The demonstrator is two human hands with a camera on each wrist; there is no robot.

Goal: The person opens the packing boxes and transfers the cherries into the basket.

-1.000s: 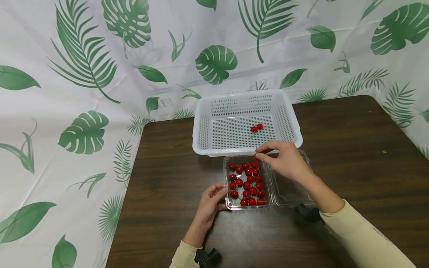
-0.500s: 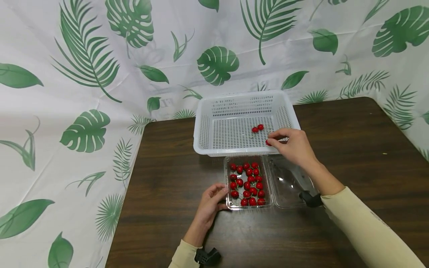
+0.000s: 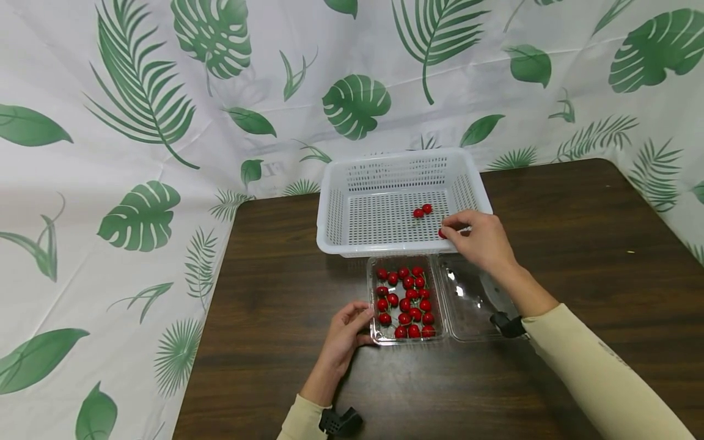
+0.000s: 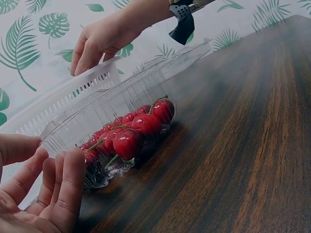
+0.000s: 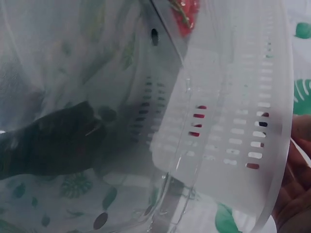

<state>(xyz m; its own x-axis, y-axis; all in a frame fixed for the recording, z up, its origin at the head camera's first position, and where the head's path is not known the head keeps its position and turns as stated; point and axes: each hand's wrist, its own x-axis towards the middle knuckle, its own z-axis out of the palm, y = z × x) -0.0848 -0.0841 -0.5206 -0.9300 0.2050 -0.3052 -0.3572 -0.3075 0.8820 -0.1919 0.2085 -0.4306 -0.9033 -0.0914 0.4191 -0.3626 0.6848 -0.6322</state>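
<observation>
My right hand [image 3: 481, 240] pinches a red cherry [image 3: 442, 233] between thumb and fingertips, low over the near right corner of the white plastic basket [image 3: 326, 235]. Two more cherries [image 3: 422, 211] lie together on the basket floor. With my left hand [image 3: 344, 336] I hold the left side of the clear plastic clamshell box [image 3: 404, 343], finger and thumb at its rim in the left wrist view. Several cherries [image 4: 146, 124] with green stems sit in it in loose rows. In the right wrist view the basket wall hides most of my right fingers [image 5: 296, 194].
The clamshell's clear lid [image 3: 470, 305] lies folded open to the right, under my right forearm. The basket stands behind the box on the dark wooden table [image 3: 275, 293]. A leaf-patterned white cloth [image 3: 286, 122] hangs behind the table and along its left side.
My right hand has moved from the box's far edge up and right to over the basket corner, carrying the cherry. In the last half second it has barely moved. My left hand stays put.
</observation>
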